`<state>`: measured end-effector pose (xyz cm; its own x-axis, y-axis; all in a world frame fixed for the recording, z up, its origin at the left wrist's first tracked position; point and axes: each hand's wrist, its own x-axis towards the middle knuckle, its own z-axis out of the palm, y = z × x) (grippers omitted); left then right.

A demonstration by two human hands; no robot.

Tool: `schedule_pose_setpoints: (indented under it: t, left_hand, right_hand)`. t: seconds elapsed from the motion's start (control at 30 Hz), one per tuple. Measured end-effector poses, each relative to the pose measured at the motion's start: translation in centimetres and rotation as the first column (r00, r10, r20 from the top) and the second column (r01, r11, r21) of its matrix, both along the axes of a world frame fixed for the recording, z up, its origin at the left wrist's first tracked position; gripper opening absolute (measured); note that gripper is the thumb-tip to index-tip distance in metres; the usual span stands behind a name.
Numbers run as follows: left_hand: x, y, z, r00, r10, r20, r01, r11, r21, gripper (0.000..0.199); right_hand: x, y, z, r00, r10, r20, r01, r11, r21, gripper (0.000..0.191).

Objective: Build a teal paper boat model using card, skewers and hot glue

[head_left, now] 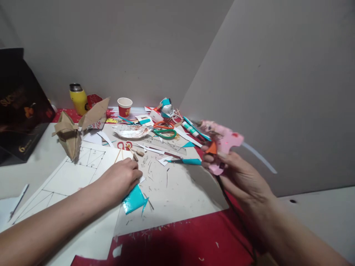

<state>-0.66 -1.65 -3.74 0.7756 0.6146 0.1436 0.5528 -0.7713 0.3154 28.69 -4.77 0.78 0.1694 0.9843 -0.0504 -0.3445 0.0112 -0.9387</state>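
In my right hand (235, 170) is a pink glue gun (226, 138), with fingers wrapped around its handle near the orange trigger. A white glue stick (259, 157) juts from its rear, and a dark cord hangs below. My left hand (122, 177) is closed and low over the drawing paper (80, 177); whatever its fingers may hold is hidden. Thin wooden sticks (118, 155) show just beyond its knuckles. A shiny turquoise piece (134, 200) lies right beside those fingers. To the right, a turquoise-handled cutter (191, 162) rests on the work surface.
Scissors with green handles (165, 133), a foil-like tray (131, 131) and paper scraps clutter the back. A paper cup (124, 108) and an uncapped yellow bottle (78, 99) stand near the wall. Folded cardboard shapes (68, 135) and a dark bag (22, 111) occupy the left.
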Motion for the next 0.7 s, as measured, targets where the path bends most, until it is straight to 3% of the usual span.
schedule_pose_setpoints:
  t: [0.1, 0.2, 0.27, 0.33, 0.43, 0.47, 0.5, 0.53, 0.6, 0.63, 0.7]
  left_hand:
    - [0.1, 0.4, -0.1, 0.996, -0.032, -0.080, 0.037, 0.997, 0.062, 0.027]
    - [0.1, 0.5, -0.2, 0.998, -0.061, -0.027, 0.062, 0.997, 0.039, 0.022]
    - [0.1, 0.5, -0.4, 0.994, 0.003, 0.110, 0.005, 0.997, -0.072, 0.020]
    - [0.2, 0.6, -0.7, 0.967, 0.108, 0.230, -0.066, 0.981, -0.181, 0.020]
    - [0.2, 0.7, -0.4, 0.931, 0.226, 0.286, -0.160, 0.959, -0.236, 0.025]
    - [0.2, 0.6, -0.2, 0.905, 0.285, 0.315, -0.184, 0.931, -0.315, 0.027]
    - [0.2, 0.6, 0.2, 0.864, 0.363, 0.347, -0.188, 0.875, -0.446, 0.027]
    - [0.3, 0.5, 0.5, 0.812, 0.451, 0.371, -0.160, 0.783, -0.601, 0.024]
    - [0.3, 0.2, 1.1, 0.708, 0.603, 0.367, -0.014, 0.532, -0.847, 0.018]
    - [0.4, 0.1, 1.2, 0.670, 0.650, 0.358, 0.064, 0.430, -0.900, 0.019]
    - [0.4, -0.2, 1.2, 0.647, 0.673, 0.358, 0.140, 0.356, -0.924, 0.025]
  right_hand:
    - [-0.4, 0.2, 0.4, 0.998, -0.065, 0.003, 0.064, 0.993, 0.103, 0.016]
    - [-0.9, 0.3, 0.5, 0.986, 0.163, 0.042, -0.163, 0.987, -0.009, 0.025]
    - [-1.4, 0.5, 0.1, 0.954, 0.282, 0.100, -0.279, 0.959, -0.047, 0.028]
    - [-2.0, 0.7, -0.4, 0.941, 0.309, 0.139, -0.308, 0.951, -0.030, 0.025]
    - [-3.1, 1.1, -0.8, 0.936, 0.326, 0.135, -0.330, 0.944, 0.007, 0.023]
    - [-3.6, 1.2, -0.9, 0.932, 0.334, 0.139, -0.339, 0.941, 0.013, 0.023]
    - [-4.1, 1.3, -1.0, 0.927, 0.341, 0.154, -0.346, 0.938, 0.007, 0.024]
    - [-4.7, 1.4, -1.1, 0.922, 0.346, 0.176, -0.349, 0.937, -0.011, 0.025]
    - [-5.9, 1.5, -1.4, 0.905, 0.357, 0.231, -0.348, 0.934, -0.083, 0.027]
    - [-6.4, 1.5, -1.7, 0.897, 0.365, 0.251, -0.345, 0.931, -0.122, 0.028]
    - [-7.5, 1.5, -2.4, 0.887, 0.383, 0.259, -0.345, 0.921, -0.178, 0.028]
